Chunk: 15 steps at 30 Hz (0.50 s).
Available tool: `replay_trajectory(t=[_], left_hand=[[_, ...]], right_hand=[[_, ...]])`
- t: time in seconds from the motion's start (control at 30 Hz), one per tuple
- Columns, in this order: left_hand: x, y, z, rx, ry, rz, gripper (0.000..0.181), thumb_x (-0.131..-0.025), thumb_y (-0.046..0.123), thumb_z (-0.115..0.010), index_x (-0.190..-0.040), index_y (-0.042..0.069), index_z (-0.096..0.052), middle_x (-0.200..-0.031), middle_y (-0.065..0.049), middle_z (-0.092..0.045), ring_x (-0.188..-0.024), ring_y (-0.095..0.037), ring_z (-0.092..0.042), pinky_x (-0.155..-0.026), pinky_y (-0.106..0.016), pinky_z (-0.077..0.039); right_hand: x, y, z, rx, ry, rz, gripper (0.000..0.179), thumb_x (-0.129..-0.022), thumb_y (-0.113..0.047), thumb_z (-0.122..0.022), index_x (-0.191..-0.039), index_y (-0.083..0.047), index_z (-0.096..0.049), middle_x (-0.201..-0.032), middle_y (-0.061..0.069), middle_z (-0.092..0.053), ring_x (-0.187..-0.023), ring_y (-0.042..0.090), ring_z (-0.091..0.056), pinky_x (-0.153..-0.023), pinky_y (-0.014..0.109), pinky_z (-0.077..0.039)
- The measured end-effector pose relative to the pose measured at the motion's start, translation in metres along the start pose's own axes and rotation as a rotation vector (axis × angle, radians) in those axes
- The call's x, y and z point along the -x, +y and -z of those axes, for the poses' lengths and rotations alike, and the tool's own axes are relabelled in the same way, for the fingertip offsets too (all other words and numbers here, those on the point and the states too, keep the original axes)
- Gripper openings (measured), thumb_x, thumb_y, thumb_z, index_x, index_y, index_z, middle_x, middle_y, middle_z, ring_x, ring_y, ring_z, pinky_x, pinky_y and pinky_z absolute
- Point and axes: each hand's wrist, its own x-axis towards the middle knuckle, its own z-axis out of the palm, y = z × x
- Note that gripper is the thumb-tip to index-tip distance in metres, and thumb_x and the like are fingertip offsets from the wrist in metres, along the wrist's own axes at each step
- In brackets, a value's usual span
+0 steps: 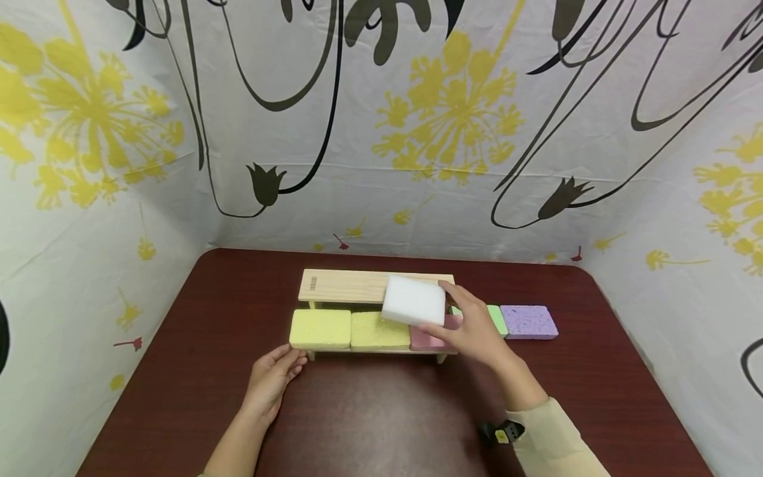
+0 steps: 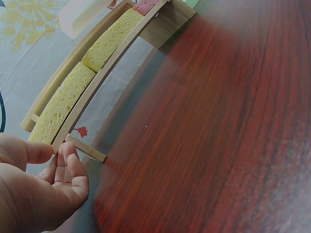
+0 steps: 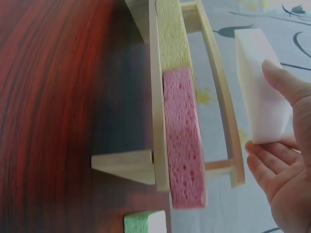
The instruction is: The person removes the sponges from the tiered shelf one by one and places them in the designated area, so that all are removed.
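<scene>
While the left hand [image 1: 271,384] pinches the wooden rack [image 1: 340,285] at its near left corner, the white block [image 1: 414,300], long axis roughly crosswise, lies left of the palm of the right hand [image 1: 475,331], pinched between thumb and fingers. Head view: block overlaps the second yellow sponge [image 1: 379,336] and pink sponge [image 1: 423,341]. Right wrist view: block is apart from both.

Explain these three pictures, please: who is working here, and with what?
No machine here: a person works bare-handed. The wide picture comes from a camera on the head, the two closer ones from a camera on each wrist. A wooden rack stands on the dark red table, bearing two yellow sponges and a pink sponge. A green sponge and a purple sponge lie to its right. The left hand holds the rack's left end; the right hand holds a white block above the rack.
</scene>
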Motion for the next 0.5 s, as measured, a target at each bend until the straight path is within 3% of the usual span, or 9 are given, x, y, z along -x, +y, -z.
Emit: replay_trajectory(t=[0.5], left_hand=[[-0.001,-0.001,0.001,0.003,-0.002,0.01,0.055,-0.105,0.006,-0.051,-0.148,-0.019,-0.028,-0.12,-0.02,-0.063,-0.094,-0.007,-0.064,-0.086,-0.02,-0.055]], right_hand=[[0.018,0.02,0.028,0.017,0.015,-0.043,0.085,-0.073,-0.028,-0.094,-0.142,0.0,-0.053,-0.138,0.02,-0.057,-0.125,0.037,-0.056,-0.099,0.053,-0.052]])
